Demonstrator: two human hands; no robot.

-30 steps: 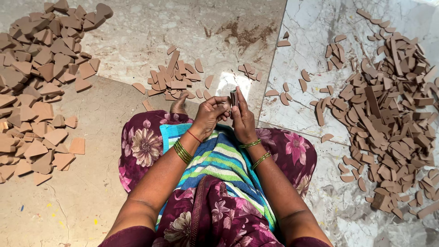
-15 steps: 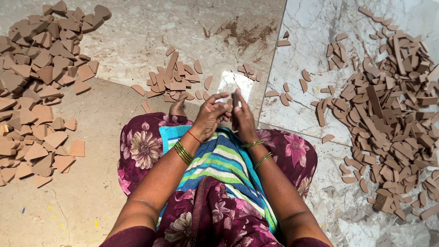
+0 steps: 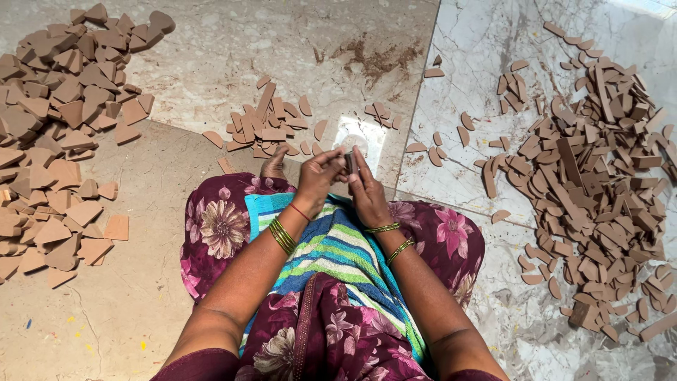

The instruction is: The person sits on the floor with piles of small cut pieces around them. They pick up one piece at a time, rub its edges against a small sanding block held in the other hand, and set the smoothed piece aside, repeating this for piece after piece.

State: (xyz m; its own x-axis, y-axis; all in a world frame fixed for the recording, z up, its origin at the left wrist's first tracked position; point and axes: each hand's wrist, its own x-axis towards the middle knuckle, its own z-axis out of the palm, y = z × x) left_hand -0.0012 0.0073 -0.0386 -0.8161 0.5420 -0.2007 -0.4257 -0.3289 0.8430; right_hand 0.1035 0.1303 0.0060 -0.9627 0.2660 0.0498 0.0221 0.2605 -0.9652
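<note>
Since the earlier frame your hands barely shifted; your left hand [image 3: 319, 178] and right hand [image 3: 367, 189] together pinched what looked like a small dark piece [image 3: 349, 161] above the floor [image 3: 211, 42], near the middle pile of brown cut-outs [image 3: 264, 127].

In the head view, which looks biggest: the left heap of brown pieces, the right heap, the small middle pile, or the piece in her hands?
1. Right heap and left heap: alike, both cut by the frame.
2. Middle pile.
3. Piece in the hands.

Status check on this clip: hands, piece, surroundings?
Left hand and right hand together pinch a small brown piece. Brown offcut piles on floor both sides. Nothing obstructing.
</note>
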